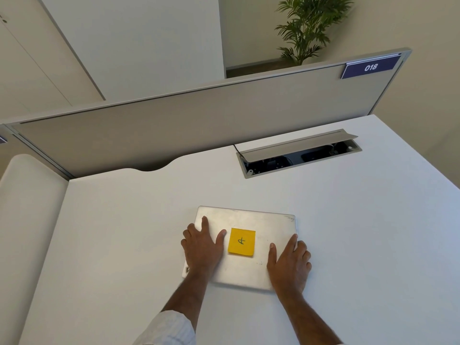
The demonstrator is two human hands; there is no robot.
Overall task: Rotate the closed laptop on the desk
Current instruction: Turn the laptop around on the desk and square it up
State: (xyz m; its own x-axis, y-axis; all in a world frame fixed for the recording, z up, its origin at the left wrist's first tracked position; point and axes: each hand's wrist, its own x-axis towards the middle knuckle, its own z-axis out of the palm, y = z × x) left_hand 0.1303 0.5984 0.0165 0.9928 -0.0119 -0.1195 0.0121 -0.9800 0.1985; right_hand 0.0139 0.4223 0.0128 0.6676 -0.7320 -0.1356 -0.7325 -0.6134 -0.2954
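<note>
A closed silver laptop (258,220) lies flat on the white desk (348,232), near the front middle. A yellow sticky note (241,241) with a handwritten mark is stuck on the middle of its lid. My left hand (202,247) rests on the lid's left side, fingers wrapped over the left edge and thumb next to the note. My right hand (290,263) presses on the lid's right front part, with its fingers over the right edge. Both hands grip the laptop.
An open cable hatch (298,155) with a raised flap is set into the desk behind the laptop. A grey partition (199,120) with a blue "018" sign (371,67) runs along the back. A white rounded panel (27,185) stands at the left. A plant (306,26) stands beyond the partition.
</note>
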